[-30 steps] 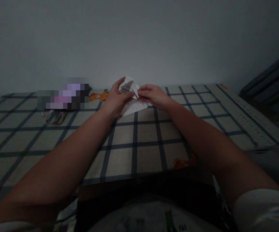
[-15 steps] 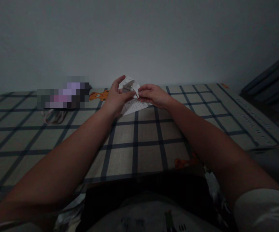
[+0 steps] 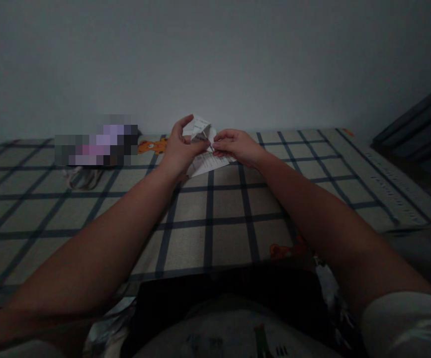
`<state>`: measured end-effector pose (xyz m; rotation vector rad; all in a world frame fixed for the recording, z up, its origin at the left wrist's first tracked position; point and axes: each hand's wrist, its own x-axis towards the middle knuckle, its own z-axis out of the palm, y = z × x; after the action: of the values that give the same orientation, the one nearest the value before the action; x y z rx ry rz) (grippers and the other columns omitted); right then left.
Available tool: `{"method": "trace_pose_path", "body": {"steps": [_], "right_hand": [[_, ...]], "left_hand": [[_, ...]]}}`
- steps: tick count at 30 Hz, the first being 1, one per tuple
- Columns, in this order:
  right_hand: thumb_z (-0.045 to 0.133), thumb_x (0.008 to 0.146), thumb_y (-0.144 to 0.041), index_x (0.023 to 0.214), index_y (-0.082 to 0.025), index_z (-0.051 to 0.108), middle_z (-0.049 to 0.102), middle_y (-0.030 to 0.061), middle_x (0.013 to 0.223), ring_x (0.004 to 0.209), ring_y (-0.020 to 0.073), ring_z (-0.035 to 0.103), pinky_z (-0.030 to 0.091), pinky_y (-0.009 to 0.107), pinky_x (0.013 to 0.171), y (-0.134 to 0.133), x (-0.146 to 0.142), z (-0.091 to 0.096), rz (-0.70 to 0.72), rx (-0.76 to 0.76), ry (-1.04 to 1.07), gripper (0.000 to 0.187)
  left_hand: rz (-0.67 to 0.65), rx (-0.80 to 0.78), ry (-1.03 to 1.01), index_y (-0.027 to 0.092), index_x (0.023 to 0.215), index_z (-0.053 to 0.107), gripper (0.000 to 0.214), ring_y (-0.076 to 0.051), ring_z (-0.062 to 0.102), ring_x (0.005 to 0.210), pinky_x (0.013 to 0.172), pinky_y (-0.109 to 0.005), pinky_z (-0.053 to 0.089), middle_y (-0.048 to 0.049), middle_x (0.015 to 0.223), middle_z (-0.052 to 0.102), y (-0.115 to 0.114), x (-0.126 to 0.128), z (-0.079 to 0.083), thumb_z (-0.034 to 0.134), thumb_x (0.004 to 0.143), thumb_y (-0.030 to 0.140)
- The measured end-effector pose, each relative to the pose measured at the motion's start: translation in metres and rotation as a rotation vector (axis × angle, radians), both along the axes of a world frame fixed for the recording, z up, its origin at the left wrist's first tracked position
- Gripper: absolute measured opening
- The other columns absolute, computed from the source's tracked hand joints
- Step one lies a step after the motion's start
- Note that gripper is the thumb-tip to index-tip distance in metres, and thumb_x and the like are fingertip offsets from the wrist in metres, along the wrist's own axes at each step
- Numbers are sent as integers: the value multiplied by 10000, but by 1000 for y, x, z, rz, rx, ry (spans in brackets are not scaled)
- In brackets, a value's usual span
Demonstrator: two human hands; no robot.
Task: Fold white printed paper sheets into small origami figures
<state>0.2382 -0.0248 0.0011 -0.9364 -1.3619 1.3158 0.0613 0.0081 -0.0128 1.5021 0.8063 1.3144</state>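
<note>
A sheet of printed white paper (image 3: 210,162), partly folded up, is between my two hands near the back of the table. My left hand (image 3: 181,149) grips its left side, with the thumb pressed along a raised fold and a finger behind the upper part. From the other side, my right hand (image 3: 237,146) pinches the fold's edge between thumb and fingertips. The fingertips of both hands nearly meet at the crease. The lower part of the sheet spreads out beneath them, close to the cloth. My fingers cover some of the folds.
A checked tablecloth (image 3: 226,204) with orange bear prints covers the table, which reaches the grey wall (image 3: 215,59). At the back left lies a blurred-out purple and dark object (image 3: 107,141), with a pale cord loop (image 3: 84,179) in front. Dark slats (image 3: 420,119) stand at the right.
The upper folded part of the paper has shifted slightly, and its flap shows a little differently. Both hands stay in nearly the same place, still holding the sheet.
</note>
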Motion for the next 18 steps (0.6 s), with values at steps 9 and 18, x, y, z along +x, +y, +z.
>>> {"method": "trace_pose_path", "body": {"steps": [9, 18], "right_hand": [[686, 785, -79, 861, -155, 579, 669, -23, 691, 621, 74, 648, 541, 188, 639, 1, -1, 0, -5, 34, -25, 152], [686, 781, -84, 870, -151, 573, 671, -8, 688, 622, 86, 644, 541, 202, 645, 3, 1, -2, 3, 59, -64, 159]], "left_hand": [[-21, 0, -26, 254, 1382, 387, 845, -210, 720, 750, 613, -273, 562, -17, 815, 711, 1, 0, -2, 806, 650, 215], [-8, -56, -78, 270, 1328, 453, 783, -199, 718, 744, 624, -273, 576, 0, 793, 691, -2, 2, 0, 789, 635, 129]]}}
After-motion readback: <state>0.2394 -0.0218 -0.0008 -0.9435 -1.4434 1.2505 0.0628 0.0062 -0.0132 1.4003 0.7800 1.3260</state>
